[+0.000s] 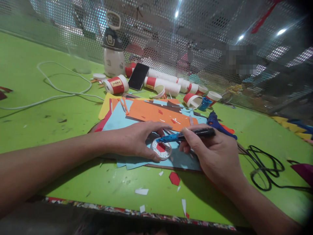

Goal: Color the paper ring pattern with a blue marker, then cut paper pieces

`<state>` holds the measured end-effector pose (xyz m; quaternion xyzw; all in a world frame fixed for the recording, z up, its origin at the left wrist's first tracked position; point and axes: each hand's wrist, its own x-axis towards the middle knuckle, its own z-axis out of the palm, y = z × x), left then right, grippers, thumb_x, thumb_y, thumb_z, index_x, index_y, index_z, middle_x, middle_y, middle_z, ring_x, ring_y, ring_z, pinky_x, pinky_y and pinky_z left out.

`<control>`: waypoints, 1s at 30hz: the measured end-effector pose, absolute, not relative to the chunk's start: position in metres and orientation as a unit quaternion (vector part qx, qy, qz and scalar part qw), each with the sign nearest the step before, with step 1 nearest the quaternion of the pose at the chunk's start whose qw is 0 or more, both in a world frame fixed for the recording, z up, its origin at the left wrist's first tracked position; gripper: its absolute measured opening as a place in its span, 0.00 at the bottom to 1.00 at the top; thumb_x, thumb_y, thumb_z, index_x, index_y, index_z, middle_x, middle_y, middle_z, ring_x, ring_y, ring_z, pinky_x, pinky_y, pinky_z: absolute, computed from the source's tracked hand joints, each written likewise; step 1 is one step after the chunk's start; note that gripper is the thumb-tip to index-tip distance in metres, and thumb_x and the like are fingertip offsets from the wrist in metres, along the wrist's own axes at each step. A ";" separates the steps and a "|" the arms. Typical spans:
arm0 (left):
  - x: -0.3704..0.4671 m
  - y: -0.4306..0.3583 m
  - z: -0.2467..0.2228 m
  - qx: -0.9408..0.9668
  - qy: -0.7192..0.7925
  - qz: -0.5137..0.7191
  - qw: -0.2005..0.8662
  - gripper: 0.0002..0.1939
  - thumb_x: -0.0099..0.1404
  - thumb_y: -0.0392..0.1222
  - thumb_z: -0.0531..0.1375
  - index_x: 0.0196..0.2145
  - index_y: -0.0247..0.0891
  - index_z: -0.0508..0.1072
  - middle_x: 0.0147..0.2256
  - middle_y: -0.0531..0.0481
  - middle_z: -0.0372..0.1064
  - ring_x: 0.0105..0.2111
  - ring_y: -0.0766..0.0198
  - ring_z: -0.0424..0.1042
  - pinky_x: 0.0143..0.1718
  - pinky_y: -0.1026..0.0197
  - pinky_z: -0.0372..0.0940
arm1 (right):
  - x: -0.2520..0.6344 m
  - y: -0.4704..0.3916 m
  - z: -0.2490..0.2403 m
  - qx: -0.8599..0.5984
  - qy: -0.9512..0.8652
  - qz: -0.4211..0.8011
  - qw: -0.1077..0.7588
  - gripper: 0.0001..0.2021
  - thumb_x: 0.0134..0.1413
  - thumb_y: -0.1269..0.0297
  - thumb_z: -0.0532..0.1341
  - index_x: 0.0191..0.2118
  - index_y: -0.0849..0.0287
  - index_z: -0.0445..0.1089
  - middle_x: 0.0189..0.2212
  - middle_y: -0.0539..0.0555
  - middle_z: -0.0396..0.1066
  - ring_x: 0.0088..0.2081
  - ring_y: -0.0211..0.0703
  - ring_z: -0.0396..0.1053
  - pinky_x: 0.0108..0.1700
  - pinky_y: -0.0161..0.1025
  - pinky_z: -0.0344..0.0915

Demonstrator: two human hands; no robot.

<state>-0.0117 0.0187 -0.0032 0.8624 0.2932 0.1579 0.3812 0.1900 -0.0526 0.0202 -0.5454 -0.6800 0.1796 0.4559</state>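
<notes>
Two hands serve the disc [161,148], which sits over blue paper [132,163] inward of the front edge of the tabletop [110,189]: the left hand [137,138] curls thumb and fingers around its rim, and the right hand [217,153] grips a marker [174,136], tip at the disc. For even marks, brace the rim and apply light strokes. Scraps [141,191] lie near the front edge; cups [117,84] lie toward the far edge, before a perforated screen [151,39].

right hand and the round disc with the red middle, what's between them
The head view shows the blue-and-black pen spanning from the right hand to the disc, above light-blue paper.
</notes>
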 end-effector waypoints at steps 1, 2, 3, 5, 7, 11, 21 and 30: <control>-0.012 0.018 -0.003 0.862 0.294 0.156 0.382 0.44 0.55 0.47 0.69 0.64 0.42 0.57 0.59 0.43 0.65 0.56 0.50 0.67 0.53 0.54 0.64 | 0.191 -0.053 0.020 -0.546 -0.679 0.179 0.456 0.12 0.58 0.58 0.64 0.27 0.58 0.72 0.19 0.47 0.71 0.22 0.34 0.69 0.26 0.32 0.67; -0.012 0.018 -0.003 0.861 0.295 0.155 0.384 0.44 0.55 0.47 0.69 0.65 0.42 0.57 0.59 0.43 0.65 0.56 0.50 0.67 0.53 0.54 0.64 | 0.191 -0.053 0.020 -0.547 -0.678 0.179 0.457 0.12 0.58 0.58 0.63 0.27 0.58 0.72 0.19 0.47 0.71 0.22 0.34 0.69 0.26 0.31 0.67; -0.012 0.018 -0.003 0.860 0.296 0.155 0.385 0.44 0.55 0.47 0.69 0.65 0.42 0.57 0.59 0.43 0.65 0.56 0.50 0.66 0.53 0.54 0.64 | 0.192 -0.053 0.020 -0.547 -0.677 0.178 0.458 0.12 0.58 0.58 0.63 0.27 0.58 0.72 0.19 0.47 0.71 0.22 0.33 0.69 0.27 0.31 0.67; -0.012 0.018 -0.003 0.860 0.296 0.156 0.385 0.44 0.55 0.47 0.69 0.65 0.43 0.57 0.59 0.44 0.65 0.56 0.50 0.66 0.53 0.55 0.64 | 0.193 -0.055 0.021 -0.549 -0.678 0.173 0.457 0.11 0.59 0.60 0.63 0.27 0.58 0.72 0.20 0.47 0.72 0.22 0.32 0.70 0.27 0.29 0.67; -0.012 0.018 -0.003 0.861 0.295 0.157 0.384 0.44 0.54 0.48 0.69 0.65 0.43 0.57 0.59 0.44 0.65 0.56 0.51 0.67 0.54 0.55 0.64 | 0.194 -0.056 0.022 -0.549 -0.684 0.166 0.452 0.10 0.59 0.60 0.63 0.28 0.58 0.73 0.20 0.47 0.72 0.23 0.32 0.70 0.28 0.28 0.67; -0.011 0.018 -0.002 0.862 0.291 0.155 0.385 0.43 0.55 0.46 0.69 0.65 0.41 0.57 0.59 0.44 0.65 0.56 0.52 0.67 0.53 0.56 0.64 | 0.194 -0.057 0.023 -0.545 -0.686 0.157 0.455 0.11 0.59 0.61 0.63 0.27 0.58 0.73 0.19 0.46 0.72 0.22 0.31 0.70 0.27 0.28 0.67; -0.012 0.019 -0.004 0.861 0.294 0.152 0.386 0.44 0.55 0.46 0.70 0.65 0.41 0.56 0.60 0.43 0.64 0.57 0.50 0.66 0.53 0.56 0.63 | 0.192 -0.059 0.021 -0.537 -0.707 0.132 0.441 0.07 0.58 0.62 0.63 0.31 0.57 0.73 0.22 0.47 0.73 0.24 0.33 0.70 0.30 0.31 0.67; -0.012 0.019 -0.004 0.862 0.292 0.161 0.381 0.43 0.55 0.46 0.69 0.64 0.42 0.57 0.59 0.43 0.65 0.56 0.51 0.67 0.52 0.55 0.63 | 0.190 -0.057 0.019 -0.525 -0.711 0.136 0.448 0.04 0.58 0.63 0.64 0.32 0.56 0.73 0.22 0.46 0.73 0.23 0.35 0.70 0.28 0.33 0.68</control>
